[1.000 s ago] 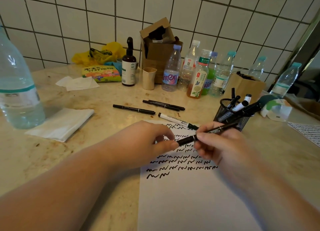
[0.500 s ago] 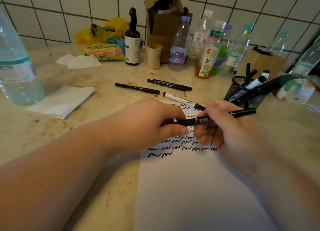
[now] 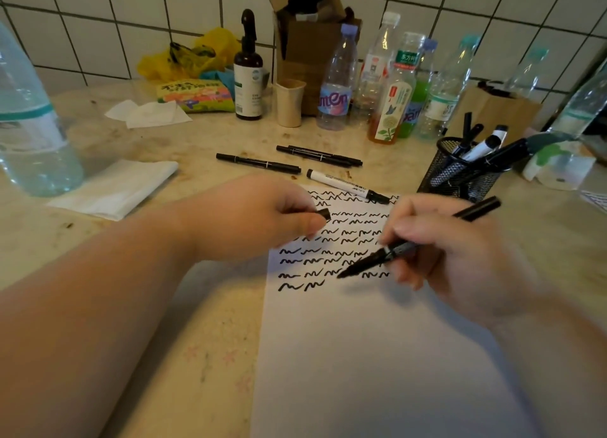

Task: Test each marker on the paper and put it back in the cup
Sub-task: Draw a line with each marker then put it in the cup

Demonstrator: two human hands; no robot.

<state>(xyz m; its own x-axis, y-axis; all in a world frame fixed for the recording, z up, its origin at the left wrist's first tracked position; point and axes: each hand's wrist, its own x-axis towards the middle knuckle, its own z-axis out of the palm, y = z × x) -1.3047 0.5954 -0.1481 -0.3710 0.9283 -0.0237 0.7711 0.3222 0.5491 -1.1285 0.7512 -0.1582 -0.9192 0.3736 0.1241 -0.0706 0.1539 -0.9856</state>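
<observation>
A white paper (image 3: 377, 355) lies in front of me, its upper part covered in rows of black squiggles. My right hand (image 3: 460, 260) grips an uncapped black marker (image 3: 391, 252), tip down at the lowest rows of squiggles. My left hand (image 3: 256, 217) pinches the marker's black cap (image 3: 324, 214) above the paper's left edge. A black mesh cup (image 3: 460, 174) with several markers stands at the paper's far right corner. A white marker (image 3: 345, 186) rests across the paper's top edge. Three black markers (image 3: 259, 163) (image 3: 320, 155) lie on the counter beyond it.
A large water bottle (image 3: 29, 125) and a folded napkin (image 3: 115, 188) sit at left. Several bottles (image 3: 338, 82), a brown spray bottle (image 3: 248, 73), a beige cup (image 3: 289, 102) and cardboard boxes (image 3: 308, 43) line the tiled wall. A tape dispenser (image 3: 555, 161) sits right of the mesh cup.
The cap has come off the black marker and stays in my left hand. My right hand tilted the marker tip down to the paper.
</observation>
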